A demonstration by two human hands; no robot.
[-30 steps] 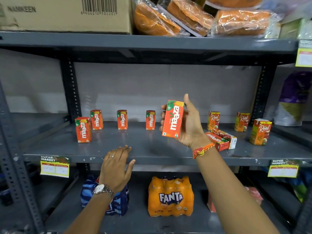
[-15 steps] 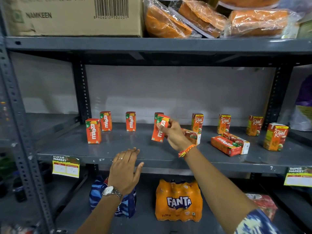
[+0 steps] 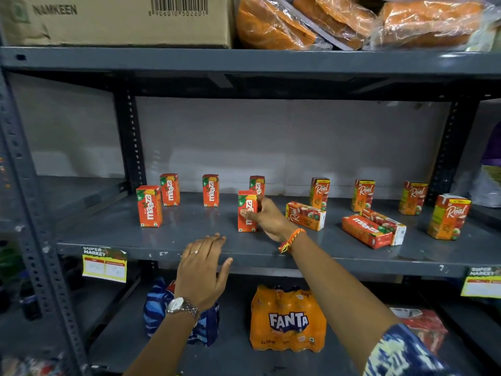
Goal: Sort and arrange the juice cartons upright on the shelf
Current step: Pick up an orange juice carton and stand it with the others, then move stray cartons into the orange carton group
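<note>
Five small Maaza cartons stand upright on the grey painted metal shelf [image 3: 189,240], slim rectangular boxes of glossy orange-red card with white lettering running up the face. One stands at front left [image 3: 149,206], three line the back wall [image 3: 170,189] [image 3: 211,190] [image 3: 257,183], and the fifth, the held carton [image 3: 247,210], stands near the middle, its base on the shelf, just in front of the rearmost one. Four Real cartons [image 3: 320,193] [image 3: 362,195] [image 3: 412,198] [image 3: 448,217], orange with green edges, stand upright on the right half. Three more lie flat between them: a lone Real carton [image 3: 305,215] just beside the right wrist, then a Maaza carton [image 3: 366,231] and a Real carton [image 3: 385,225] touching side by side.

The right hand [image 3: 267,217] reaches forward with the arm extended, its grip closed around the held carton's right side, thumb across the front face; a woven orange thread band circles the wrist. The left hand [image 3: 202,270] rests palm down with fingers together over the shelf's front edge, its grip released and holding nothing, a metal watch on the wrist.

Below sits a shrink-wrapped Fanta pack [image 3: 288,320]; above, a cardboard box [image 3: 116,20].
</note>
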